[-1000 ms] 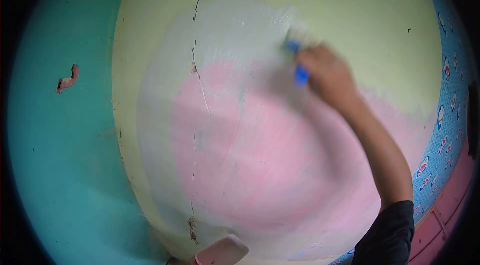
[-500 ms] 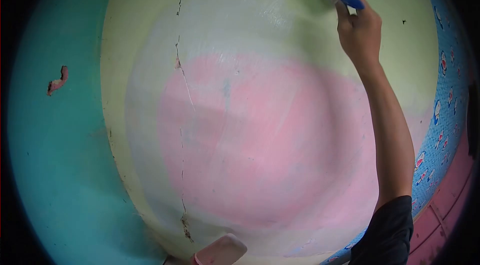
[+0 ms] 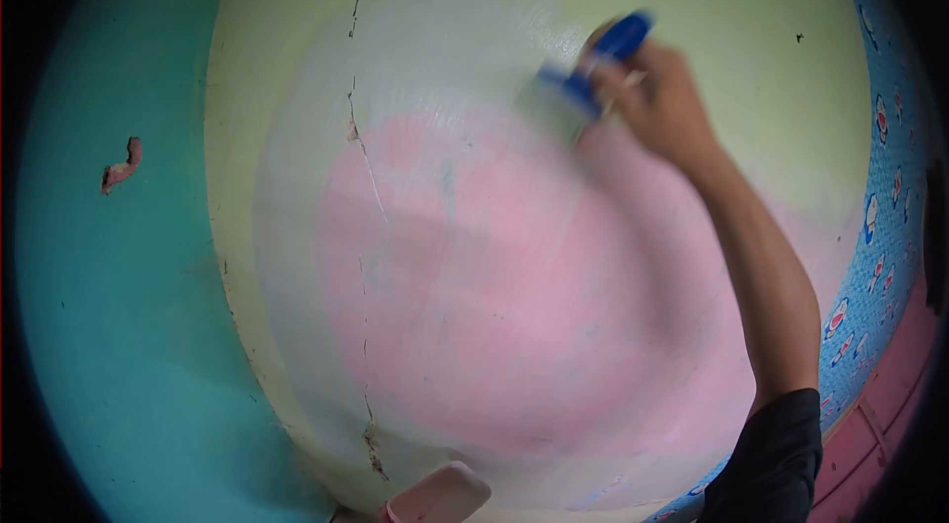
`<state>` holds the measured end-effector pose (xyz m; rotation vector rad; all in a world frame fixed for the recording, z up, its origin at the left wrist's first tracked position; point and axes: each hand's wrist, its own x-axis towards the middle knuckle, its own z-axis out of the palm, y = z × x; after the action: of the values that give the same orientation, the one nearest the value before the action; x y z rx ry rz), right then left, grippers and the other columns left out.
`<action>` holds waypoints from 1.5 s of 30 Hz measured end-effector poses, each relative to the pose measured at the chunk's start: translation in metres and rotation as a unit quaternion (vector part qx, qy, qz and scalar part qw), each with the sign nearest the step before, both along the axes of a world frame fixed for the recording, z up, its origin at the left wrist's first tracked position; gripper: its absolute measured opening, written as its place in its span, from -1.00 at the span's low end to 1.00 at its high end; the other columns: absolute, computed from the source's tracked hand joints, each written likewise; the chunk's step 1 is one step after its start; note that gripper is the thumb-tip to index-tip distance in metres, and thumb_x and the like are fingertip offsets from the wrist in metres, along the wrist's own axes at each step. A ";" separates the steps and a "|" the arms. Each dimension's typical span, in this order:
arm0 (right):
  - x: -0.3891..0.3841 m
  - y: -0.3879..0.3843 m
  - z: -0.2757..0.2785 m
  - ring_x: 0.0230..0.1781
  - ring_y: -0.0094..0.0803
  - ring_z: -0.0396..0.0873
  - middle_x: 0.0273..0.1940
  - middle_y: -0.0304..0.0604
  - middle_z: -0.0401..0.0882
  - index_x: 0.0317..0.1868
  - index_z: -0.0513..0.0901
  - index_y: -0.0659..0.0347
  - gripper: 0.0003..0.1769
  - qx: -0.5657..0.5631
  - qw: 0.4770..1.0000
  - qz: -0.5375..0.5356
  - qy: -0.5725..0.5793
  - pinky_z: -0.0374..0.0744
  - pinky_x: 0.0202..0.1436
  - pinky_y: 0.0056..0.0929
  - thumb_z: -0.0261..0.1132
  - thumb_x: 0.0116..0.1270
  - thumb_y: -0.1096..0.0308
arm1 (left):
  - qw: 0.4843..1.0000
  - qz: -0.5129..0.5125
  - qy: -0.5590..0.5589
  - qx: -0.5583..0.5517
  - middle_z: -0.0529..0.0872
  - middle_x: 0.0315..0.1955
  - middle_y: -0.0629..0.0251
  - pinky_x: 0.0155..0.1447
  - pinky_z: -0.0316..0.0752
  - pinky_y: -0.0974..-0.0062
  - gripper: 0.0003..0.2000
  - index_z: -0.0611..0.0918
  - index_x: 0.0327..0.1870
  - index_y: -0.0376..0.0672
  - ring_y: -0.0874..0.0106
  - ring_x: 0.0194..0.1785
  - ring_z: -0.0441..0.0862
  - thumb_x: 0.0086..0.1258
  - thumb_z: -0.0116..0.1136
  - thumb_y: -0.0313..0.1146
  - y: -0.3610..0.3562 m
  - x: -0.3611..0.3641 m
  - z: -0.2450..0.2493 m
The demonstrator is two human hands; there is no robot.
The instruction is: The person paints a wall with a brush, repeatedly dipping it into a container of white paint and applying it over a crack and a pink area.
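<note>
My right hand [image 3: 652, 98] is closed round a blue hand tool [image 3: 623, 37] with a rounded handle and a flat head. Motion blurs it, so I cannot make out its exact kind. The tool's head is at the wall, near the upper right of a greyish, wet-looking patch [image 3: 386, 48] with shiny streaks. Below that patch the wall shows a large pink area [image 3: 514, 276], and pale green paint [image 3: 751, 58] surrounds both at the top. At the bottom edge a pale pink plastic container [image 3: 445, 493] shows in part. My left hand is out of view.
A long crack [image 3: 352, 98] runs down the wall left of centre. On the left is a teal wall [image 3: 109, 325] with a chipped spot [image 3: 123, 165]. To the right hangs a blue patterned covering [image 3: 870, 217], with a pink panelled surface [image 3: 860, 444] below it.
My right hand has swept left and down along the wall with the blue tool, from the pale green area to the greyish patch's edge. The view has shifted slightly.
</note>
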<state>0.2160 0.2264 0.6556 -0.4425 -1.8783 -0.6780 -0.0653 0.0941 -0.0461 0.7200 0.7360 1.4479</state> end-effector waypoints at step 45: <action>0.021 -0.012 -0.007 -0.24 -0.06 0.69 -0.21 -0.07 0.71 0.03 0.65 0.08 -0.70 0.201 0.961 -0.140 -0.127 0.61 -0.18 -0.11 0.36 0.27 0.47 | 0.967 0.072 0.145 0.198 0.54 0.37 0.01 0.22 0.67 -0.15 -0.27 0.44 0.46 -0.11 0.00 0.37 0.58 0.24 0.50 -0.38 -0.019 0.015 0.035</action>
<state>0.2367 0.2148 0.6490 -0.3703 -1.8648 -1.3304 -0.0502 0.0754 -0.0109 1.2281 0.7383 1.6641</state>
